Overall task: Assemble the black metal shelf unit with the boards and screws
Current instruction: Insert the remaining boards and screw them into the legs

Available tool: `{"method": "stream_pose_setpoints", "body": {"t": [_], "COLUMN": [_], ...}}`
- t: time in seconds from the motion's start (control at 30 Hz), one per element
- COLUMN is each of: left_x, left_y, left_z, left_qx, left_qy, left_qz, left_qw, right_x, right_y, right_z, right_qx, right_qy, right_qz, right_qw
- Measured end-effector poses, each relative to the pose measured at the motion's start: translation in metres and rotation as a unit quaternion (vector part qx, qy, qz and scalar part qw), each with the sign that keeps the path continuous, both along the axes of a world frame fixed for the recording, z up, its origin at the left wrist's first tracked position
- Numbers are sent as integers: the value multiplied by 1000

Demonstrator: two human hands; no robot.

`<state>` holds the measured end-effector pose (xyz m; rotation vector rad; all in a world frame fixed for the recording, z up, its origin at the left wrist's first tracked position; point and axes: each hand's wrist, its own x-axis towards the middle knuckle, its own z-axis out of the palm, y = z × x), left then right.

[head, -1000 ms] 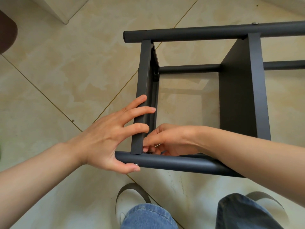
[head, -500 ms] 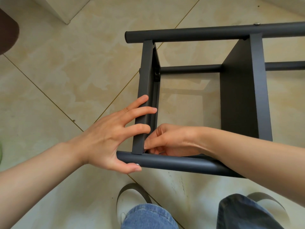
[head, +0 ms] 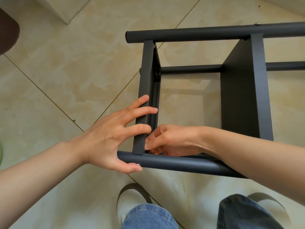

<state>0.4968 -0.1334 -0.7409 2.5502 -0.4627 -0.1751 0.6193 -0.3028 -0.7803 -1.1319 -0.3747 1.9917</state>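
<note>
The black metal shelf unit lies on its side on the tiled floor, its near tube (head: 181, 164) in front of me and its far tube (head: 198, 34) behind. An end board (head: 145, 83) and a second board (head: 242, 90) span between them. My left hand (head: 105, 141) is spread: straight fingers press the end board's edge, and the thumb rests on the near tube by a screw head (head: 138, 164). My right hand (head: 168, 139) reaches inside the frame and pinches a small fastener at the inner corner, which is hidden by the fingers.
Another screw head (head: 258, 23) shows on the far tube. My two shoes, the left one (head: 132, 200), and jeans stand just below the near tube. A white cabinet corner (head: 62, 12) is at top left, a brown object (head: 8, 33) at the left edge.
Both hands stay at the same corner. Only the right fingertips have shifted slightly at the joint.
</note>
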Motion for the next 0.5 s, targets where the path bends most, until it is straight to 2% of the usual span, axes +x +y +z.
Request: {"method": "stream_pose_setpoints", "body": {"t": [0.5], "left_x": [-4], "left_y": [1], "left_z": [-1], "left_qx": [23], "left_qy": [8], "left_qz": [12], "left_qw": [1000], "right_x": [1], "right_y": [-1], "right_z": [3], "right_qx": [22], "right_qy": [-57], "right_qz": [15], "right_qw": [998]}}
